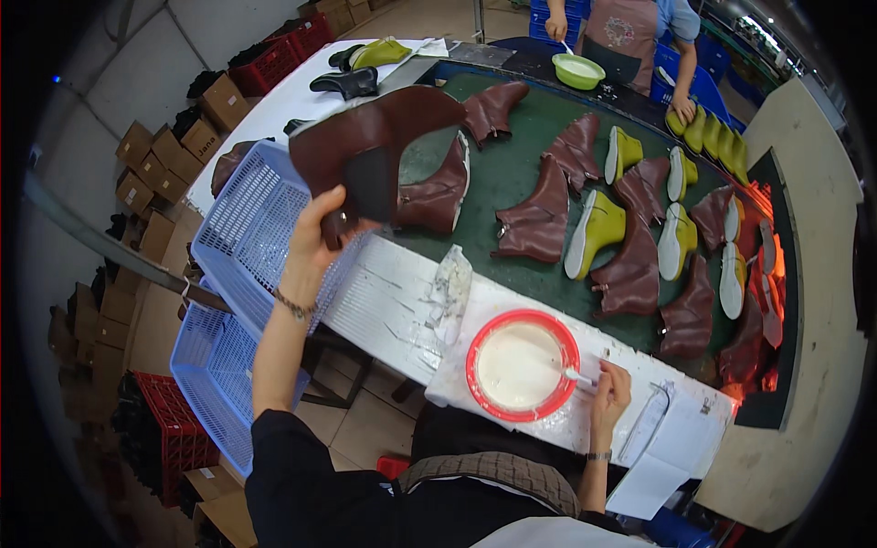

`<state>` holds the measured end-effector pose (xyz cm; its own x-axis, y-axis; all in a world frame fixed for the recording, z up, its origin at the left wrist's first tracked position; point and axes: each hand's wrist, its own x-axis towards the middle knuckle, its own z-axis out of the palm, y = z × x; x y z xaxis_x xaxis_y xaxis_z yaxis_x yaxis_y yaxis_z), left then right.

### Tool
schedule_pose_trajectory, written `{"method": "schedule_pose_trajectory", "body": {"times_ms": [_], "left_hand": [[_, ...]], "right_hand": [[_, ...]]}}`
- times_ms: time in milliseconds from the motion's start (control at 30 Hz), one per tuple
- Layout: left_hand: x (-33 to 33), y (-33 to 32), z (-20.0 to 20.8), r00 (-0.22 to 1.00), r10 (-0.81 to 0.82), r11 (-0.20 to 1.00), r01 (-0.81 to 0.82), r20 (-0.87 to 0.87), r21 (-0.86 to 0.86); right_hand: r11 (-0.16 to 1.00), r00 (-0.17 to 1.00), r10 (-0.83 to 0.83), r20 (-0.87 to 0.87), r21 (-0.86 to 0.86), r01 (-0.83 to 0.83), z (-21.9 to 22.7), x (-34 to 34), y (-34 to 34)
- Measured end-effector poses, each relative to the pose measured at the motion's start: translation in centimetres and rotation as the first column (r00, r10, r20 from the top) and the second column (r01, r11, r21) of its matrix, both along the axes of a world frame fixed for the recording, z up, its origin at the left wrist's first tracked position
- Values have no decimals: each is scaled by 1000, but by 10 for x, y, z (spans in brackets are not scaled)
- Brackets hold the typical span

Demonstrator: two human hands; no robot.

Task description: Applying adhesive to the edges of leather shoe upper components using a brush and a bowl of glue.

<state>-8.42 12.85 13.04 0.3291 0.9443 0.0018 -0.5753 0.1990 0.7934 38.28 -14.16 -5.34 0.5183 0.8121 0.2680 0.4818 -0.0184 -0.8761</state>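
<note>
My left hand (322,226) grips a dark brown ankle boot (340,132) by the shaft, raised above a blue plastic basket (274,178) and the belt's near left corner. A black elastic panel shows on its side. My right hand (612,397) pinches a small brush (579,376) by its pale handle. The brush head reaches over the rim of a red bowl (573,356) of creamy white liquid, which looks like glue. The bowl sits on the white ledge (438,388) in front of me, beside a white-smeared cloth (449,292).
The green belt (475,205) carries several brown boots (533,215) and yellow-green pieces (598,233) with white undersides, toward a red-glowing opening (767,274). Across it, a person (630,46) works beside a green bowl (577,71). Papers (671,447) lie right; boxes (174,155) line the left.
</note>
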Motion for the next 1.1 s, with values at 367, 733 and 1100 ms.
{"method": "schedule_pose_trajectory", "body": {"times_ms": [367, 733, 1100], "left_hand": [[-43, 231, 1, 143, 470, 774, 408, -871, 484], [-72, 318, -108, -13, 85, 588, 808, -996, 40], [-132, 341, -44, 264, 240, 757, 551, -934, 350]], "right_hand": [[969, 925, 227, 304, 27, -247, 132, -60, 160], [961, 980, 200, -25, -192, -201, 43, -212, 374], [789, 513, 545, 664, -198, -581, 67, -355, 515]]}}
